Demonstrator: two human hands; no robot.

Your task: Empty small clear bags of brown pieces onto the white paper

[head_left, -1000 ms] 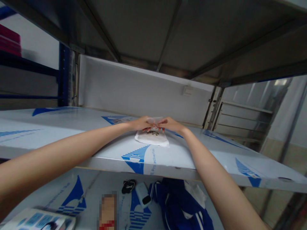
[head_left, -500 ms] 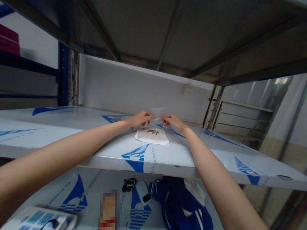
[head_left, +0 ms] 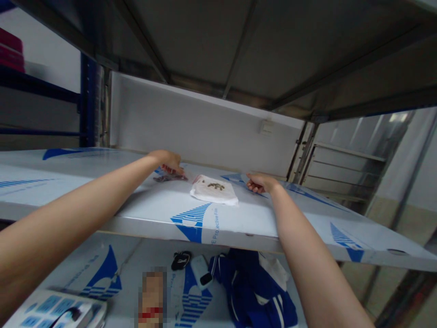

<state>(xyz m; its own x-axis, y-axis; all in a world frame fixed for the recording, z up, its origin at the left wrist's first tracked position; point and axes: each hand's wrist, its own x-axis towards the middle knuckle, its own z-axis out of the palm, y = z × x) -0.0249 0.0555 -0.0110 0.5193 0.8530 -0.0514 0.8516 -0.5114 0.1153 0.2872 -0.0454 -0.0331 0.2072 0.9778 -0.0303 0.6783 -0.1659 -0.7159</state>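
Note:
A folded white cloth or tissue [head_left: 214, 197] lies on the shelf, with several small brownish pieces [head_left: 215, 186] on top. To its left, my left hand [head_left: 170, 163] reaches down with fingers bent together over a low dark pile [head_left: 164, 177]. What those fingers pinch, if anything, is too small and blurred to name. A faint clear, reddish-edged film shows between that hand and the cloth. My right hand [head_left: 262, 183] hovers to the right of the cloth, its fingers curled in and nothing visible in them.
The shelf [head_left: 143, 207] has film with blue print, and another metal shelf [head_left: 198, 50] hangs low overhead. Below lie blue clothing [head_left: 246, 291], a light-blue device [head_left: 201, 272], a small black item [head_left: 180, 260] and a white printed box [head_left: 54, 310].
My hands have moved apart from above the cloth, the left one leftward to the dark pile and the right one rightward. The clear plastic piece between them is gone from there.

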